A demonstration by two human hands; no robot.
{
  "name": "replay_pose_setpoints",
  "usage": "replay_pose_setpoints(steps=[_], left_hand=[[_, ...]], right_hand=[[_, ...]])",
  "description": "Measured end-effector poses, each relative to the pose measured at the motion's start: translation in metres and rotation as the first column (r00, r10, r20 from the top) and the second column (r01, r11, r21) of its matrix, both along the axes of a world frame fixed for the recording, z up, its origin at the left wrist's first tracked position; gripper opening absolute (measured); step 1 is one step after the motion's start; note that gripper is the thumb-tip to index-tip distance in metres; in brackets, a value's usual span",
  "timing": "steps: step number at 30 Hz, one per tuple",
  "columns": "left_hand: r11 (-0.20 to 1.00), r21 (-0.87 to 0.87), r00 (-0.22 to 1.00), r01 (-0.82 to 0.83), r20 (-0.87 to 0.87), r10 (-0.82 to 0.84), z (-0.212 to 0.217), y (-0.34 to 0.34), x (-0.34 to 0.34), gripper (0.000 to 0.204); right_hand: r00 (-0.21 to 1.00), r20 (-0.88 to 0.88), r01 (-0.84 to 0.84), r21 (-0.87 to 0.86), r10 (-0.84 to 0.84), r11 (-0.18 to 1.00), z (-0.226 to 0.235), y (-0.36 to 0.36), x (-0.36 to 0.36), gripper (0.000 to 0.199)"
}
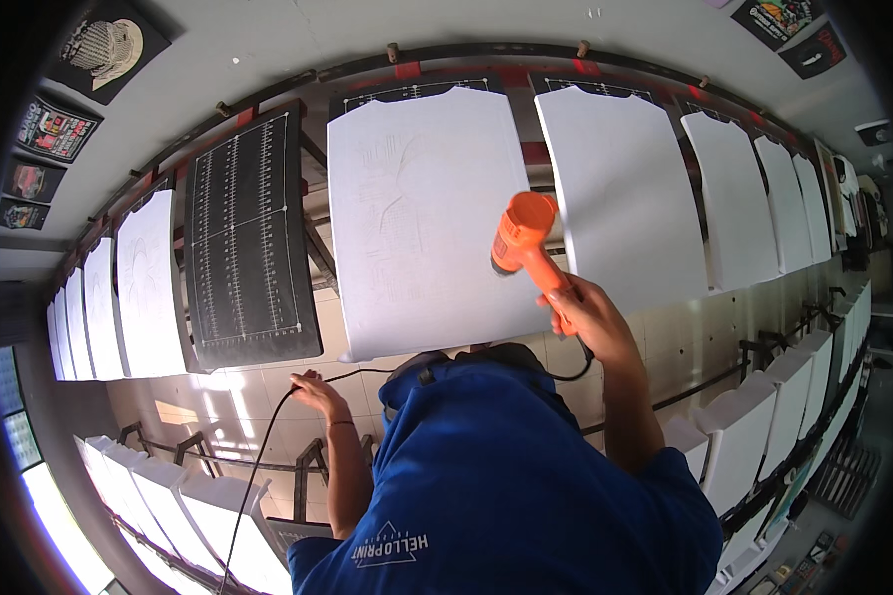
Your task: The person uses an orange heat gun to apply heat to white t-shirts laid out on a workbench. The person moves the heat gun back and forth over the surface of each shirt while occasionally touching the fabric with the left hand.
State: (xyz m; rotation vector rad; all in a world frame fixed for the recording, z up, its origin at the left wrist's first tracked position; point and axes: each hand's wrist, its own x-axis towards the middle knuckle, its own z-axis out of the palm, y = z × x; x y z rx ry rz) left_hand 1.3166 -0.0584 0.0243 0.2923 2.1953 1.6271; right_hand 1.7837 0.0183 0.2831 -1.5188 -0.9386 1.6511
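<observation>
My right hand (587,309) is closed around the handle of an orange heat gun (532,233). Its dark nozzle points down over a white T-shirt (427,228) stretched on a flat board, without touching it. Faint grey line marks show on the left part of this shirt. From the handle a black power cord (258,466) loops past my waist and on to my left hand (318,395), whose fingers are closed on it at the left. The cord then drops toward the lower edge.
A bare black board with white ruled markings (243,238) lies left of the shirt. More white shirts on boards (620,188) continue both ways along a dark metal rail (486,50). Behind me runs a second row of shirt boards (739,426). Tiled floor (680,332) shows between the rows.
</observation>
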Motion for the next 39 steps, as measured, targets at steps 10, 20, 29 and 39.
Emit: replay_pose_setpoints(steps=[10, 20, 29, 39], left_hand=[[0.919, -0.238, 0.839, 0.315, -0.384, -0.386, 0.029, 0.012, 0.095, 0.03], [0.927, -0.255, 0.866, 0.274, -0.354, -0.353, 0.017, 0.061, 0.094, 0.035], [0.954, -0.184, 0.893, 0.237, -0.345, -0.288, -0.001, 0.072, 0.094, 0.032], [0.962, -0.206, 0.908, 0.182, -0.34, -0.244, 0.008, 0.071, 0.095, 0.032]], right_hand=[[0.998, 0.011, -0.069, 0.006, 0.069, 0.998, 0.004, -0.001, 0.032, 0.04], [0.99, -0.14, -0.015, 0.082, 0.026, 0.997, -0.029, 0.05, 0.008, 0.038], [0.993, 0.069, -0.104, 0.229, 0.091, 0.968, -0.045, 0.094, -0.019, 0.043], [0.92, 0.147, -0.392, 0.346, 0.364, 0.852, -0.039, 0.101, -0.09, 0.038]])
